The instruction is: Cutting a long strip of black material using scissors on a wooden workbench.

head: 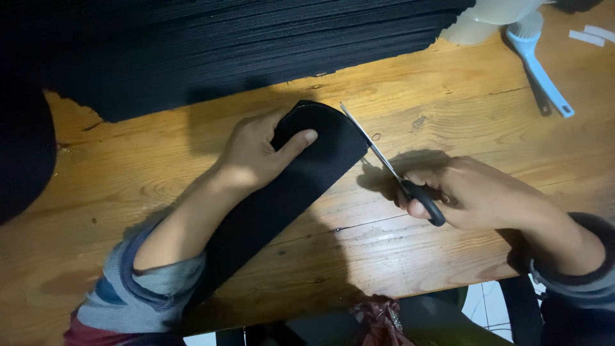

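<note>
Taking up most of the shot is a worn wooden table (410, 256), orange-brown with knots and scratches all over. Across the top edge sits a big stack of black sheet material (243, 45), layered edges showing, running from the left side nearly to the upper right corner.

Next down in size is the long black strip (288, 192) lying diagonally on the table, from bottom left up toward the middle, with a rounded end at the top. The left forearm in a grey and blue striped sleeve (128, 288) lies along it.

The left hand (259, 154) is pressing flat on the rounded end of the strip, thumb stretched out along the black surface, the other fingers curled over the far edge and close together, so it's pinning the piece down rather than pinching it.

The right hand (467, 192) is to the right of the strip, fingers closed through the black handles of a pair of scissors (391, 166). The blades look nearly closed and run up-left, right at the strip's right edge near the rounded end, touching it as far as I can tell.

Top right there's a light blue brush (541, 70) with a long handle, next to a white rounded object (493, 16) that's mostly cut off. A bit of reddish cloth (381, 317) pokes out below the table's near edge.
</note>
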